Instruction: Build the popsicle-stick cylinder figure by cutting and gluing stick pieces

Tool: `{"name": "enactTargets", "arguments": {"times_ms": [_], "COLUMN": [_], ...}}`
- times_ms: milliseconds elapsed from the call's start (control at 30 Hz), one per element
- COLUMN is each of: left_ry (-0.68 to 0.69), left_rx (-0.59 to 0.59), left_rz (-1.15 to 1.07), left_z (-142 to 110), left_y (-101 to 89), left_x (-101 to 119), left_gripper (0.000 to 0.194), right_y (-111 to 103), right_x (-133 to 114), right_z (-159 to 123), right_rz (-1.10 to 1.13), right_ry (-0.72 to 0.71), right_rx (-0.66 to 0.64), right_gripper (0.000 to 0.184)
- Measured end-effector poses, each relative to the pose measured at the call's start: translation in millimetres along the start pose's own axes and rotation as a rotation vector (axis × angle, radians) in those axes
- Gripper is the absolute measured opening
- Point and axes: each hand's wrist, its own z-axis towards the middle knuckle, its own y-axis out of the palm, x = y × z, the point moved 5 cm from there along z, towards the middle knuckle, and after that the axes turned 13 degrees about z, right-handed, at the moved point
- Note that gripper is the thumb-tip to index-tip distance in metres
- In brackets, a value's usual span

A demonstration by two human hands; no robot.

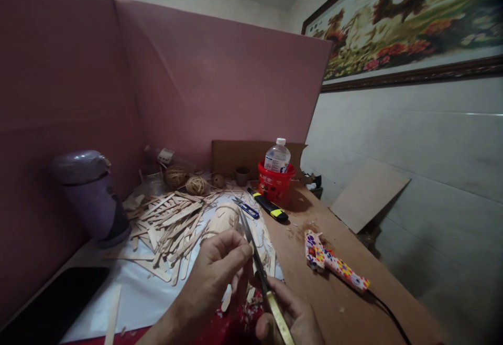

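My left hand (223,258) is closed in a pinch beside a long dark blade. What lies between its finger and thumb is mostly hidden; the pale end of a wooden stick (227,300) shows just below. My right hand (293,311) is wrapped round the brass-coloured handle of a long, narrow bladed tool (278,316), whose blade points away from me. Behind my left hand is a barrel-like piece made of craft sticks (222,219), with twine round it. Blue thread snips (248,209) lie near the blade's far end.
Loose craft sticks (168,224) are heaped on the left by a purple tumbler (96,203) and a black phone-like slab (58,303). Twine balls (196,185) lie behind. To the right are a yellow-black utility knife (269,206), a red bucket (275,185) holding a bottle, and a corded glue gun (334,263).
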Motion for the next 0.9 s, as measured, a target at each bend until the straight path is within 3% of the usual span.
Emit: {"name": "enactTargets", "arguments": {"times_ms": [167,433,600,767,900], "left_ry": [-0.031,-0.007,0.017,-0.005,-0.035], "left_rx": [-0.115,-0.209,-0.222,-0.155,-0.172], "left_rz": [-0.035,0.148,0.182,0.148,0.120], "left_z": [-2,-5,-5,-1,-1], "left_y": [5.2,11.4,12.5,11.5,14.6], "left_x": [-2,-8,-8,-8,-12], "left_gripper": [0.026,0.030,0.032,0.035,0.031], "right_y": [-2,13,16,9,9], "right_x": [-10,-69,-69,-61,-62], "right_z": [1,-17,-11,-6,-6], "right_rz": [0.016,-0.201,-0.180,-0.116,-0.109], "right_ry": [-0.104,-0.307,-0.335,-0.383,-0.452], "right_rx": [0.075,0.158,0.128,0.221,0.231], "right_gripper": [0.065,0.044,0.042,0.046,0.050]}}
